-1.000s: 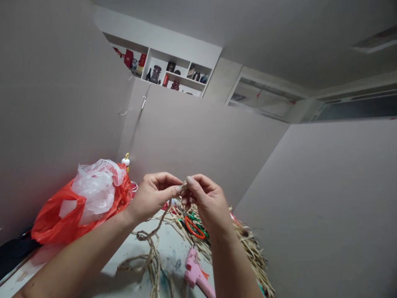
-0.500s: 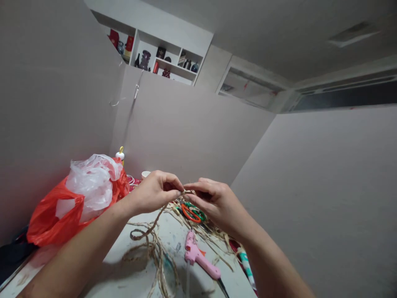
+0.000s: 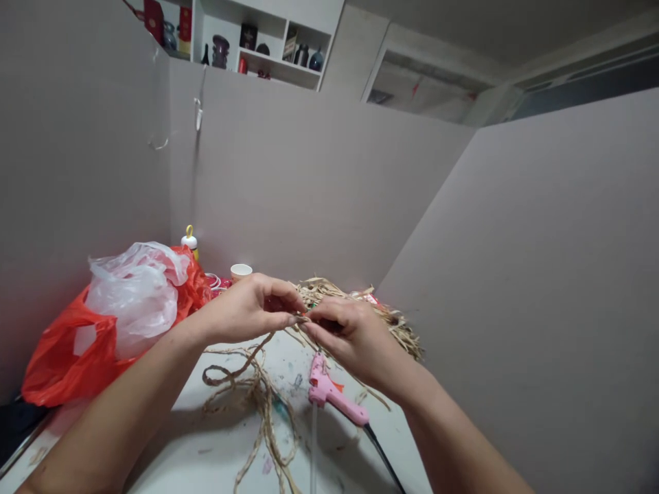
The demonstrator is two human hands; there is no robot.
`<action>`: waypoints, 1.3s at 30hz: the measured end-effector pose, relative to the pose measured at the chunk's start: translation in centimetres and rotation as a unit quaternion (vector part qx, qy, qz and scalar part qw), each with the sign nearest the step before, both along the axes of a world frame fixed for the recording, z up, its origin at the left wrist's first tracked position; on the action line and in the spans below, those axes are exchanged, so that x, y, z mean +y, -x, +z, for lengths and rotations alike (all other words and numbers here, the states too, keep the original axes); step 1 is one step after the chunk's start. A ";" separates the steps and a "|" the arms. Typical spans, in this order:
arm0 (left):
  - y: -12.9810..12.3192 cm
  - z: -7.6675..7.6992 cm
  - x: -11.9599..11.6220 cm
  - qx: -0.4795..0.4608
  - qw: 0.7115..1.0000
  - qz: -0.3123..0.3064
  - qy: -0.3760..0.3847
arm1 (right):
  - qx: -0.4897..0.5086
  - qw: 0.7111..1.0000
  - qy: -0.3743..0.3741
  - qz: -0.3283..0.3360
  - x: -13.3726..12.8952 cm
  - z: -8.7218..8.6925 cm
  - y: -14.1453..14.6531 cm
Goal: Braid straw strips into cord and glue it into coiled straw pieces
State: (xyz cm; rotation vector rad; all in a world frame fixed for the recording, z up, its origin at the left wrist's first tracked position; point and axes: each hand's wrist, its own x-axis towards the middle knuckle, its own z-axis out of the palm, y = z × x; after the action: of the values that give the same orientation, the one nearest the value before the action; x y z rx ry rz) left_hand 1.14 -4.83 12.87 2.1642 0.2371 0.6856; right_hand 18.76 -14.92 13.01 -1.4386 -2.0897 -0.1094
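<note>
Near the middle, my left hand pinches a twisted tan cord between thumb and fingertips. My right hand pinches the same strand just to the right, its fingertips almost touching those of my left hand. From my left hand the cord hangs down and lies in loose loops on the white table. A pink glue gun with a black cable and a clear stick lies on the table below my right hand.
At the left are red and white plastic bags. Behind my hands stand a white cup and a white-capped bottle. A heap of dry tan strips lies at the back right. Grey partitions surround the table.
The view has tilted down, showing more of the strip heap. My right hand has moved slightly closer to my left hand. Both keep their pinch on the cord.
</note>
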 end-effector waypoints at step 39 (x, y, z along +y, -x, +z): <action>-1.2 -0.3 -2.6 -0.142 0.972 0.160 -0.096 | 0.435 0.900 -0.004 0.002 0.8 -1.4 1.3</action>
State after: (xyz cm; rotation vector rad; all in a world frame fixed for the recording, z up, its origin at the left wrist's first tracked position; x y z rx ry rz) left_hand 2.34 -7.46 12.55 2.1962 0.3852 1.2357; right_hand 17.47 -14.11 11.64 -1.1591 -1.3373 0.4517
